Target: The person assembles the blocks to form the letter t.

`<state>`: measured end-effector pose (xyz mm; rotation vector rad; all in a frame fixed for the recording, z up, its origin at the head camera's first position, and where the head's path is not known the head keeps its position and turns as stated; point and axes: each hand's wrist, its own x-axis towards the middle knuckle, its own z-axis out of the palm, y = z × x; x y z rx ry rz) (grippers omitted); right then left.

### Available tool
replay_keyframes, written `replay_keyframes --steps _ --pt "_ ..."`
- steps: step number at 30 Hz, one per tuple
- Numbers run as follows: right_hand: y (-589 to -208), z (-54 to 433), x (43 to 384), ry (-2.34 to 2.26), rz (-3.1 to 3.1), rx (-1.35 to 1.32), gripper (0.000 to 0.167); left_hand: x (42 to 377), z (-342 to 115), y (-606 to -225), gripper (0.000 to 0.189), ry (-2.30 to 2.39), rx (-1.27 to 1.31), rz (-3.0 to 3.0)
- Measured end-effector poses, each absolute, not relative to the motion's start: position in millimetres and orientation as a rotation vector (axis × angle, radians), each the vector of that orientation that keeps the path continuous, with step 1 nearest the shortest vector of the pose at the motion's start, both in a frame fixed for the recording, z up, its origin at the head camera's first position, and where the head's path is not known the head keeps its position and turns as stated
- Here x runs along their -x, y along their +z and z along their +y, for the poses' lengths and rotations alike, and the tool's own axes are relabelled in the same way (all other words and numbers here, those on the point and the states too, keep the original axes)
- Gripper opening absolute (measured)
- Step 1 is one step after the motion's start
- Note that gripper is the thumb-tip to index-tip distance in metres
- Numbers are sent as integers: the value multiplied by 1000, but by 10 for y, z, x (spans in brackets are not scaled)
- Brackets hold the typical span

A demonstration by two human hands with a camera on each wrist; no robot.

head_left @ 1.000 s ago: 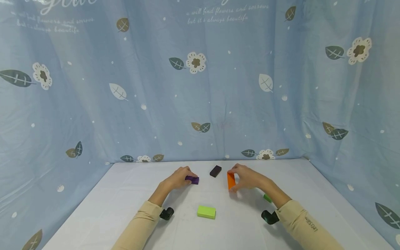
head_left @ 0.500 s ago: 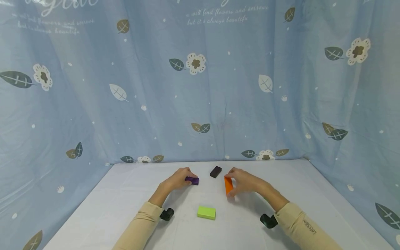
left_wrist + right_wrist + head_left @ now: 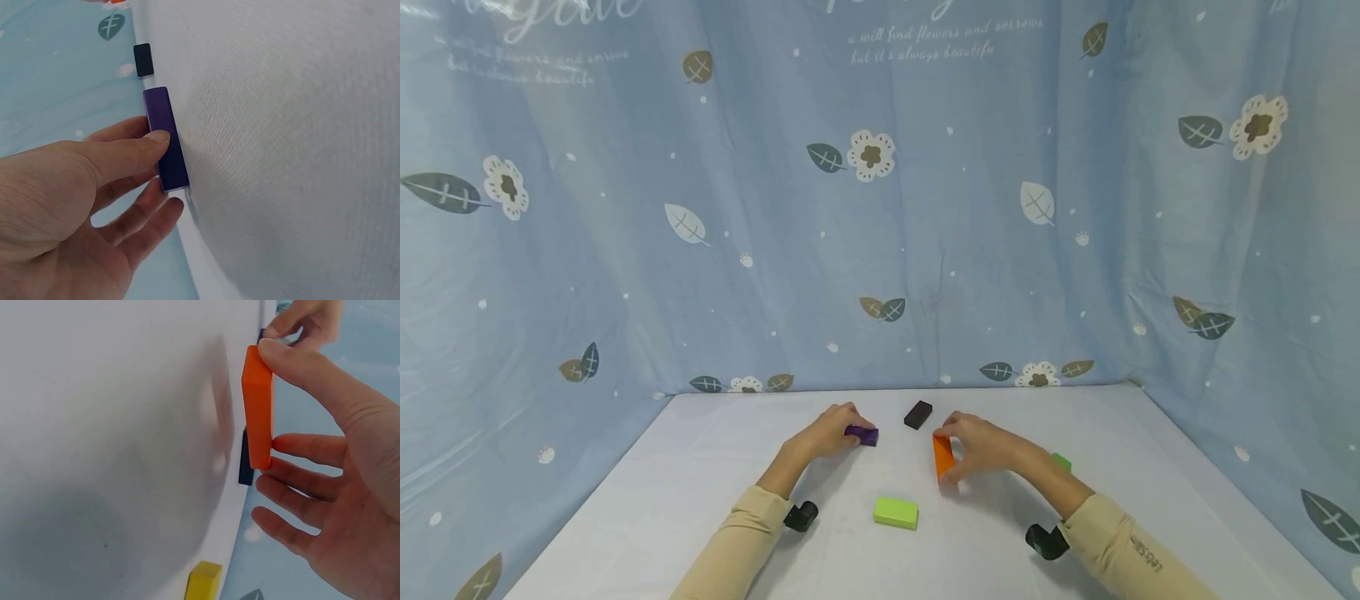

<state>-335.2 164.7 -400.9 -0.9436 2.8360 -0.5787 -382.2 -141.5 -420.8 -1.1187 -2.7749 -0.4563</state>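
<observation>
My left hand pinches a purple rectangular block, thumb on its near face and fingers behind it, low over the white table. To the right, my right hand grips an orange block by its ends, between thumb and fingertips. This orange block appears long and flat-sided in the right wrist view, with the left hand in the background. A black block lies farther back, between the two hands. Nearer the front lies a lime green block.
A green block shows partly behind the right forearm. At the bottom of the right wrist view stands a yellow block. The white tabletop ends at a blue patterned curtain behind and on both sides.
My right hand has carried the orange block a little left and toward the front. The left hand and purple block have stayed in place.
</observation>
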Motion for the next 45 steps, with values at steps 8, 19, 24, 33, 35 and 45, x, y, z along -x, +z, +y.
replay_keyframes --steps 8,19,24,33,35,45 --pt "-4092 1583 3321 -547 2838 946 74 3820 -1404 -4232 32 -453 1105 -2788" --pt "-4139 1522 3310 -511 2861 963 74 3805 -1403 -4219 32 -450 1105 -2782" --pt "-4152 1489 3312 -510 2856 965 73 3797 -1401 -4219 32 -452 1093 -2800" --pt "-4165 1453 3330 -515 2853 1013 72 3817 -1402 -4226 32 -436 1080 -2789" --pt "-4167 1450 3336 -515 2855 1012 72 3814 -1401 -4224 32 -443 1075 -2792" --pt "-4191 1429 3332 -514 2860 1017 73 3793 -1388 -4208 31 -467 1065 -2805"
